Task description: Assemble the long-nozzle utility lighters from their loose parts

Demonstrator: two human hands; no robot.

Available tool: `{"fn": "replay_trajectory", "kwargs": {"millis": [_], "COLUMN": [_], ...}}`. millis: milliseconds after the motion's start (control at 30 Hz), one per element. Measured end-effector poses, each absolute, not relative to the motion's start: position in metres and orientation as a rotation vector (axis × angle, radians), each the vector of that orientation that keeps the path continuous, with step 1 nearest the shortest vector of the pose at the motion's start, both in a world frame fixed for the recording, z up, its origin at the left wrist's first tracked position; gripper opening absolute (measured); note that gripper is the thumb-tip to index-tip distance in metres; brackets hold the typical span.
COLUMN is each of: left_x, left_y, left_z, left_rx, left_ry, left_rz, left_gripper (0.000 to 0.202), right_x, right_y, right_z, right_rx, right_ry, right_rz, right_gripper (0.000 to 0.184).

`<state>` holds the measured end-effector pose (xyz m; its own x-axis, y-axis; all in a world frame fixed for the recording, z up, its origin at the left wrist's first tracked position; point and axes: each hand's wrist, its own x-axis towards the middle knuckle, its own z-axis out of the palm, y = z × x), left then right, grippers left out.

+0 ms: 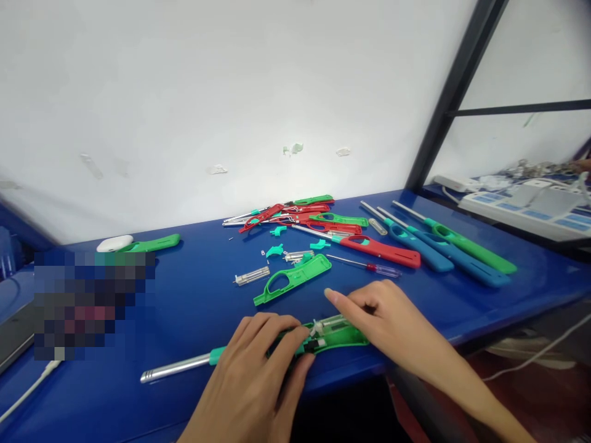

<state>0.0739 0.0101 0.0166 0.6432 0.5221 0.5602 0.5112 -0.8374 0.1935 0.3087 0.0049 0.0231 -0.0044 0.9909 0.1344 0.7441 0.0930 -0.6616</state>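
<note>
Near the table's front edge lies an opened green long-nosed lighter (353, 336), its metal barrel (178, 367) pointing left. Fingers of my left hand (256, 375) wrap over its middle, around the trigger area. My right hand (390, 320) grips the handle end, thumb stretched out and other fingers curled beneath, partly hidden. A clear fuel tank (330, 323) sits in the open handle between my hands. Just beyond rests a loose green half shell (298, 280). Another clear tank (252, 276) and teal triggers (275, 250) are scattered behind it.
A screwdriver (383, 269) and a red lighter (381, 249) lie beyond my right hand. Blue lighters (415, 252) and a green one (480, 249) stand farther right. Red and green shells (314, 218) are piled by the wall. A white case (115, 243) is far left.
</note>
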Motion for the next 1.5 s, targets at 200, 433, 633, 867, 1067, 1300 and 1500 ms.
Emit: {"fn": "replay_trajectory", "kwargs": {"millis": [200, 433, 633, 867, 1067, 1300, 1500], "left_x": [0.074, 0.072, 0.073, 0.073, 0.073, 0.074, 0.073], "left_y": [0.010, 0.009, 0.009, 0.009, 0.010, 0.009, 0.010], "left_z": [0.018, 0.017, 0.017, 0.017, 0.019, 0.019, 0.017], "left_rx": [2.841, 2.837, 2.839, 2.849, 2.862, 2.869, 2.898], "left_ry": [0.894, 0.888, 0.893, 0.899, 0.909, 0.900, 0.893], "left_rz": [0.898, 0.906, 0.906, 0.921, 0.901, 0.896, 0.865], "left_gripper": [0.024, 0.024, 0.022, 0.022, 0.021, 0.021, 0.022], "right_x": [0.309, 0.308, 0.309, 0.306, 0.302, 0.296, 0.299], "right_y": [0.007, 0.006, 0.005, 0.004, 0.003, 0.000, 0.001], "right_z": [0.024, 0.023, 0.024, 0.023, 0.023, 0.026, 0.027], "right_rx": [-1.696, -1.686, -1.694, -1.687, -1.704, -1.889, -2.020], "right_ry": [-1.825, -1.860, -1.885, -1.867, -1.889, -1.861, -1.819], "right_rz": [0.527, 0.498, 0.472, 0.400, 0.238, 0.023, -0.176], "right_gripper": [0.063, 0.064, 0.066, 0.067, 0.068, 0.075, 0.078]}}
